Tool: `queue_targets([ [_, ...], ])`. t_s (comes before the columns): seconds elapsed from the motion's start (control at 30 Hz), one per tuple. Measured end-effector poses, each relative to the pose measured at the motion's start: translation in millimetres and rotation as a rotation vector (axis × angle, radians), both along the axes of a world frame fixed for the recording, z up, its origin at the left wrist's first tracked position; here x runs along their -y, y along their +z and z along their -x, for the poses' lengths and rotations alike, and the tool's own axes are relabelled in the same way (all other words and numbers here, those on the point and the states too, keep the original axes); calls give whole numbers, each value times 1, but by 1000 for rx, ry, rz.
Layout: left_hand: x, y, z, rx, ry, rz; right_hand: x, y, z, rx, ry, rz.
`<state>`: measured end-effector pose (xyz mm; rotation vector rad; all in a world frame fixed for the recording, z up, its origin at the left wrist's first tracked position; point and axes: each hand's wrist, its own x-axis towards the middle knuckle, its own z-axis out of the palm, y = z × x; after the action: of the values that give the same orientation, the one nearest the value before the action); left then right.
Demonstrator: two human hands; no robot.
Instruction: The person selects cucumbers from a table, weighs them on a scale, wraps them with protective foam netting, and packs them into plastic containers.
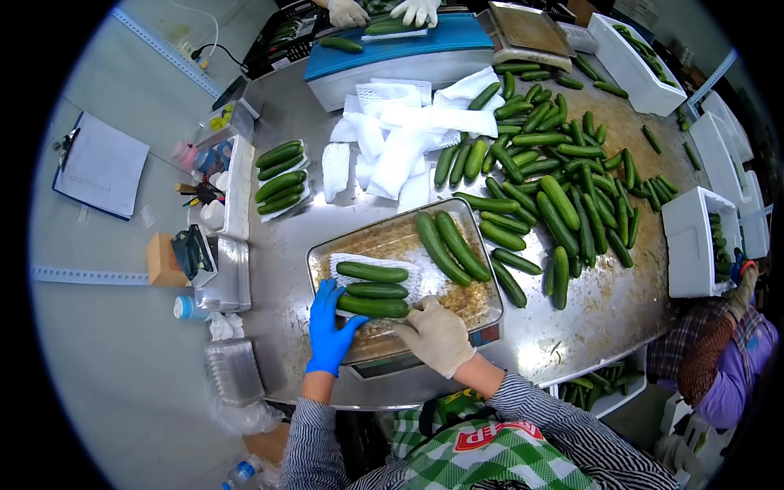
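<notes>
My left hand [329, 327] wears a blue glove. Its fingers stretch along the left ends of three cucumbers, and its thumb stands apart near the closest cucumber [373, 307]. My right hand [441, 336], in a beige knit glove, has its fingertips at that cucumber's right end, with the thumb apart. The middle cucumber [376, 290] and the far cucumber [371, 271] lie side by side on a white foam net [412, 273]. Under them is a stained metal tray [400, 231]. Two longer cucumbers [452, 247] rest on the tray's right side.
A large cucumber pile [563, 208] spreads to the right. White foam nets [392, 139] lie beyond the tray, with packed cucumbers [280, 180] at left. A co-worker's gloved hands [415, 11] are at the blue-topped box [392, 53]. Another person [727, 359] sits right, near a white crate [686, 245].
</notes>
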<state>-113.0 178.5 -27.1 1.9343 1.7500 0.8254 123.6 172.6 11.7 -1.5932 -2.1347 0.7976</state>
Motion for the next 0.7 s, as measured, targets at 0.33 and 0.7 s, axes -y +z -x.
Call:
queue_targets([
  [0.33,3,-6,-1,1,31,-10,-10,6,2,123,111,-66],
  [0.7,-25,22,-11,183,-121,207,4,36,-31,-213,-174,-184],
])
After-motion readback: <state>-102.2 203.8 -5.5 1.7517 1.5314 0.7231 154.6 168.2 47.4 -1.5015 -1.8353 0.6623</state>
